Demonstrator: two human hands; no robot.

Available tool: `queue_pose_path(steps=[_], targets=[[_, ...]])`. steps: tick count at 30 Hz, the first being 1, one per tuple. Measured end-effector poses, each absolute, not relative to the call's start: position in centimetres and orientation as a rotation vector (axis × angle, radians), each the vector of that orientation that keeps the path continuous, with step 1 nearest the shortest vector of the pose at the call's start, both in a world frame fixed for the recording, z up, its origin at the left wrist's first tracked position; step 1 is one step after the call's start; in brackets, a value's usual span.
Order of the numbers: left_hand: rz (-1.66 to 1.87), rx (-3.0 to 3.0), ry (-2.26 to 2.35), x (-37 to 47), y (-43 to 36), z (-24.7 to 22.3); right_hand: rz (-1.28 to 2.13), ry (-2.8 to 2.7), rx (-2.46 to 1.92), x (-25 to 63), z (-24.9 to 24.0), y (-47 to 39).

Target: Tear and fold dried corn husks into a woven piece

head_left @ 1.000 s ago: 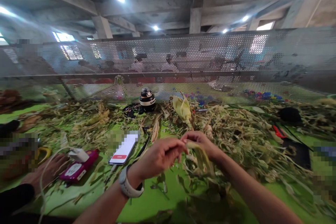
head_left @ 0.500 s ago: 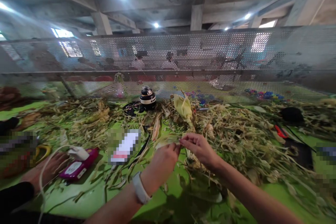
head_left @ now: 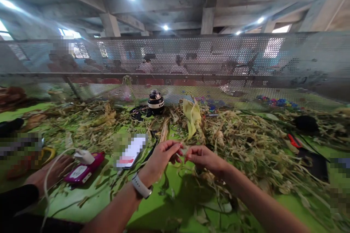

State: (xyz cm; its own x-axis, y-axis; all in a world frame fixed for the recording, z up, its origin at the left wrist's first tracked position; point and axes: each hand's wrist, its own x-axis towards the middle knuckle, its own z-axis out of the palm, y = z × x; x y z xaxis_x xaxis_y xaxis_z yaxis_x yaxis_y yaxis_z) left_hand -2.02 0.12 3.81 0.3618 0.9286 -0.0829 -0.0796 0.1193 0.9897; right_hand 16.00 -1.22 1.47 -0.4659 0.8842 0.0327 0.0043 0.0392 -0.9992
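Observation:
My left hand (head_left: 166, 153), with a pale watch on its wrist, has its fingertips pinched above the green table (head_left: 153, 204). Close to its right, my right hand (head_left: 205, 158) pinches with thumb and forefinger. Between the two sets of fingertips shows a thin, pale, half-see-through leaf strip (head_left: 184, 150); the fingers partly cover it. Just beyond the hands stands a large yellow-green leaf (head_left: 192, 116), folded and upright. Dried leaf and stem scraps (head_left: 246, 138) lie heaped to the right of my right hand.
A phone (head_left: 132, 150) lies left of my left hand, and a magenta power bank (head_left: 84, 168) with a white cable beside it. Another person's hand (head_left: 53, 171) rests at the far left. A black round container (head_left: 155, 102) stands before the perforated metal screen (head_left: 169, 54).
My left hand has turned and opened a small gap from the right. The pale strip now shows between them. The upright leaf has changed shape, its lower part hanging further down.

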Motion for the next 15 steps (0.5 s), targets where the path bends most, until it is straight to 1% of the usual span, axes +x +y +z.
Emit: queue_pose_path(steps=[2, 5, 7, 8, 9, 11, 15], targets=[[0.887, 1.203, 0.963, -1.9, 0.5, 3.2, 1.32, -1.702, -0.972, 15.7, 1.2, -1.3], [0.942, 1.112, 0.97, -1.8, 0.7, 2.4, 0.866, -1.921, -1.118, 15.2, 1.4, -1.6], [0.98, 1.021, 0.969, -1.6, 0.7, 2.1, 0.58, -1.958, -1.159, 15.0, 1.8, -2.0], [0.991, 0.962, 0.953, -1.5, 0.6, 2.0, 0.501, -1.934, -1.138, 14.8, 2.0, -2.3], [0.996, 0.906, 0.928, -1.3, 0.5, 1.9, 0.48, -1.89, -1.097, 14.8, 2.2, -2.4], [0.992, 0.824, 0.867, -1.0, 0.2, 1.9, 0.598, -1.758, -0.995, 14.8, 2.5, -2.7], [1.02, 0.767, 0.84, -0.3, -0.4, 2.2, 1.119, -1.446, -0.886, 15.2, 2.6, -2.5]])
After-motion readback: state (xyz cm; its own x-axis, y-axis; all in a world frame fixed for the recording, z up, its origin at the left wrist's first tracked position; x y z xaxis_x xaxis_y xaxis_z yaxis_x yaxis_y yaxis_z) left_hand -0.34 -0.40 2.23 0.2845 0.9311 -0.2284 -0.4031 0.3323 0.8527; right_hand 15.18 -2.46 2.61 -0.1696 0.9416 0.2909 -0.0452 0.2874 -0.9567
